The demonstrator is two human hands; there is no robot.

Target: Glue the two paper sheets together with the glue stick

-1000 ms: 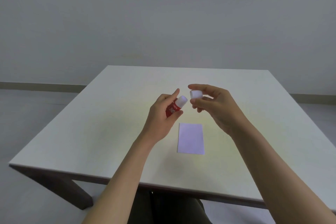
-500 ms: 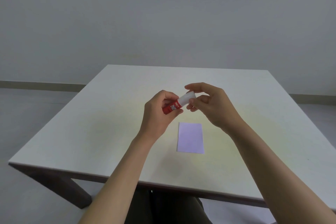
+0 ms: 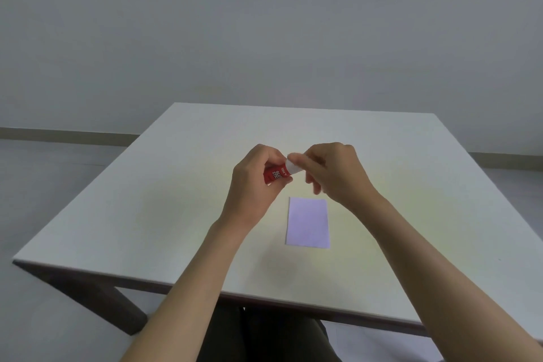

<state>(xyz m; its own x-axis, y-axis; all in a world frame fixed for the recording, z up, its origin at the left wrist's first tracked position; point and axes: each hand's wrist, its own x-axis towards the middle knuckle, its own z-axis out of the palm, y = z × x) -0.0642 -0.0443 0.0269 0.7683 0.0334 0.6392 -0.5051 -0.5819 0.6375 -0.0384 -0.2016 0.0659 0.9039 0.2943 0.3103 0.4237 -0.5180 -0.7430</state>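
Observation:
A red glue stick (image 3: 275, 175) with white lettering is held above the table in my left hand (image 3: 256, 182), which grips its red body. My right hand (image 3: 333, 172) pinches the white cap (image 3: 292, 167), which sits on the stick's right end. Both hands meet at the stick, above the middle of the table. A pale lilac paper sheet (image 3: 307, 222) lies flat on the table just below and nearer to me than the hands. I see only one rectangle of paper; whether a second sheet lies under it cannot be told.
The white square table (image 3: 147, 214) has dark legs at its near left corner. A grey wall and grey floor lie behind it. My lap shows under the near edge.
The cap was off and apart from the stick in my right hand one second ago. It has since been brought onto the stick's end, and both hands have closed together.

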